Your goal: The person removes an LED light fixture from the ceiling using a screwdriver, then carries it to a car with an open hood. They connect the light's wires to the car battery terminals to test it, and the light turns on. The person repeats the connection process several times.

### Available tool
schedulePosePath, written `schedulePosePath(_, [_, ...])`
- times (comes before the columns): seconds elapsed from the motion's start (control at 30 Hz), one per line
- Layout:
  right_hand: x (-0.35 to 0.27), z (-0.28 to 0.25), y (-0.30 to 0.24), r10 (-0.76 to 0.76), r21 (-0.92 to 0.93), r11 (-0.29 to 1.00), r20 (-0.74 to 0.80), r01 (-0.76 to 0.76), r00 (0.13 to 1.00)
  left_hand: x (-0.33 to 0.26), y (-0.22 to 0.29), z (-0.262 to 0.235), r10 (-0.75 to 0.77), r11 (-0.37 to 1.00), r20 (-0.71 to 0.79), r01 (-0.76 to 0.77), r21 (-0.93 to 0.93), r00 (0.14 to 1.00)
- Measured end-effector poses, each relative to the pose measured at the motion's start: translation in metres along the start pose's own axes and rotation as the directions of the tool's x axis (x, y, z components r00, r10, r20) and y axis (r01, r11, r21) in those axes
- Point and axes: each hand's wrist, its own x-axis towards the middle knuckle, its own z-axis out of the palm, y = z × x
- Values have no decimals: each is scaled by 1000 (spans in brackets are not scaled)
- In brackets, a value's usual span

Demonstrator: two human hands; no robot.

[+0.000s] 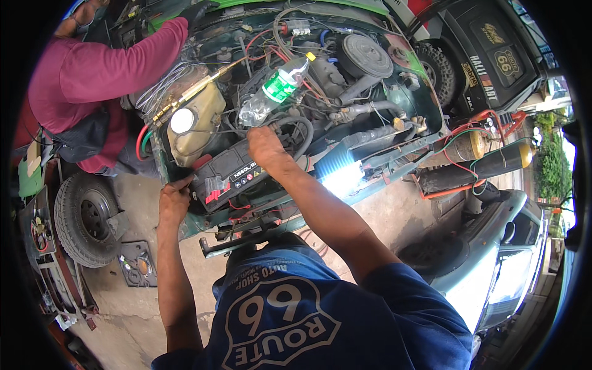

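Observation:
Both my hands are at the two ends of a black car battery at the front of an open engine bay. My right hand is closed over its right end, beside a thick black hose; whatever its fingers grip is hidden. Low at the battery's left end is my left hand, fingers curled in and the index finger reaching to the corner. What it holds, if anything, does not show. Behind the battery sit a yellowed plastic reservoir with a white cap and a tilted clear bottle with a green label.
A co-worker in a maroon sleeve leans in from the left, near a brass torch. A round air cleaner is at the back right. Gas cylinders lie at right, a loose wheel at left. Bright light glares on the front panel.

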Motion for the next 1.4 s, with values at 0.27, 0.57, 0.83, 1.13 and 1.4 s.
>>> schedulePosePath(0.27, [-2,-2,-4,9,15,1000,-45,-9,999,4,-3,-2,18,1000,9,-18,-4,1000])
schedulePosePath(0.57, [-114,-76,-29,89,829,542,107,-138,990,-76,40,15,176,942,281,-79,-325,943])
schedulePosePath(0.83, [-298,-53,-15,697,848,-145,454,-510,556,-128,78,82,296,955,762,-155,-253,575])
schedulePosePath(1.13, [-278,42,31,610,834,-515,520,-199,598,-121,66,125,332,853,828,-518,-60,451])
schedulePosePath(1.4, [-330,18,-8,601,885,-465,339,-28,724,-163,-2,120,349,937,853,-164,-308,389])
